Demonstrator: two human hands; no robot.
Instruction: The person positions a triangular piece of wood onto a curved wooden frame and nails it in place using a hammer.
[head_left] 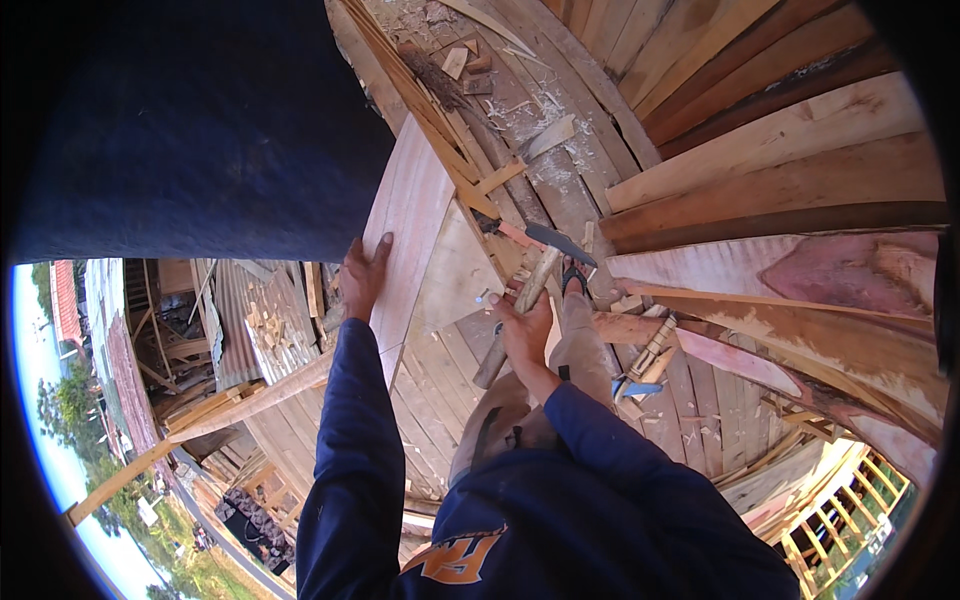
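My right hand [527,335] is wrapped round the wooden handle of a hammer [544,277]. Its dark metal head sits at the far end, beyond my fingers and close to my foot. A small shiny thing shows beside my right fingers, too small to name. On the left, my left hand [364,278] grips the edge of a pale pinkish board [412,215], and one finger lies over its face. This board slants away from me next to a lighter flat panel [462,265].
Long curved planks [780,190] rise at the right. Another wooden-handled tool with a blue-grey head [638,388] lies right of my legs. Wood scraps [470,68] and shavings litter the far deck. A large dark surface [210,130] fills the upper left. Corrugated sheets [235,320] lie beyond the left edge.
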